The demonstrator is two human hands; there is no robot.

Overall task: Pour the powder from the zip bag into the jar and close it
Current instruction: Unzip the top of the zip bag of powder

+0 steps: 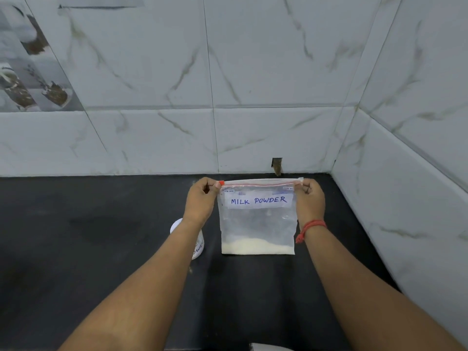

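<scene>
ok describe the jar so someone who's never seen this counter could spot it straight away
On the black countertop below the marble-tiled wall, two hands hold up a clear zip bag labelled MILK POWDER. The jar stands just left of the bag, mostly hidden under the left forearm. It is the small white container with dark lettering on its side.

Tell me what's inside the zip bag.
The zip bag holds a thin layer of white powder along the bottom; the rest looks empty. Nothing inside is covered.
</scene>
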